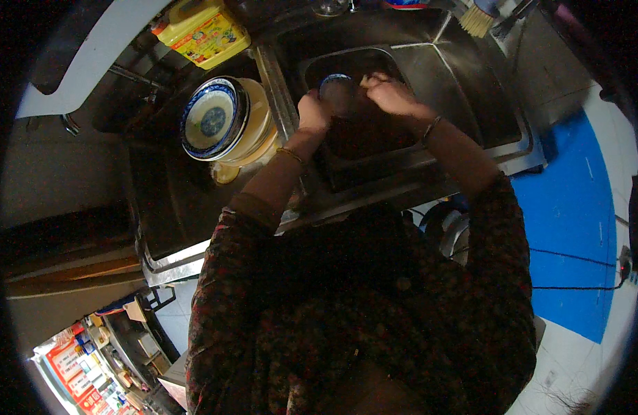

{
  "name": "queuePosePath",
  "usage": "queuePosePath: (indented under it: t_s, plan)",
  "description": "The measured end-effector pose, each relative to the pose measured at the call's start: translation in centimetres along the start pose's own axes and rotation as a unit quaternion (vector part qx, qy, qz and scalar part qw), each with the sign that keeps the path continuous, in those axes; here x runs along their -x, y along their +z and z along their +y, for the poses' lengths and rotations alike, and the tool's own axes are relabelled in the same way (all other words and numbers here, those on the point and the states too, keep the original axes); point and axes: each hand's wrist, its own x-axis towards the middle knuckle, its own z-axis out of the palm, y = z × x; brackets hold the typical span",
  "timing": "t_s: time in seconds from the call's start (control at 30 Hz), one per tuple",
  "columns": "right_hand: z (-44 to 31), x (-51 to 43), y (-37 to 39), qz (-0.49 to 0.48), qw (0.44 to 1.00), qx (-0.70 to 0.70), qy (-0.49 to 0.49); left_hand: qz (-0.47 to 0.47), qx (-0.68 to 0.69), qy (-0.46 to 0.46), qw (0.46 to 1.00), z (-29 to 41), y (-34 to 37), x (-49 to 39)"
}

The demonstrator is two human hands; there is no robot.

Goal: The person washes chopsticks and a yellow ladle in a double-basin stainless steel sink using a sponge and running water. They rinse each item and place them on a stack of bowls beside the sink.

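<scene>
Over the right basin of a steel double sink (350, 194), my left hand (314, 111) grips the left edge of a dish with a blue-patterned rim (336, 79); its body is dark and blurred. To the right of the dish, my right hand (386, 93) has its fingers curled around a small pale yellowish thing (368, 82), perhaps a sponge or cloth. In the left basin stands a stack of plates and bowls, with a blue-and-white bowl (212, 122) on top, tilted. Both wrists wear bracelets.
A yellow plastic jug (207, 39) stands behind the left basin. Brushes (477, 21) lie at the back right corner. A faucet (71, 124) shows at the far left. Right of the sink are a blue sheet (568, 223) and black cables (573, 288).
</scene>
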Motion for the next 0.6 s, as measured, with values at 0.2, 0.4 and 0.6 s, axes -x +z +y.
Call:
queuePosePath:
  t_s: [0.2, 0.4, 0.6]
  plan:
    - [4.1, 2.0, 3.8, -0.107, 0.98, 0.161, -0.04, 0.056, 0.224, -0.04, 0.972, -3.5, 1.9, -1.9]
    - [1.9, 2.2, -2.4, -0.033, 0.994, 0.018, -0.1, 0.026, 0.068, -0.046, 0.996, 0.4, -0.7, -0.2]
    - [-9.1, 2.4, -7.6, 0.055, 0.953, -0.293, -0.057, 0.028, 0.058, -0.008, 0.998, 0.1, 0.0, -0.8]
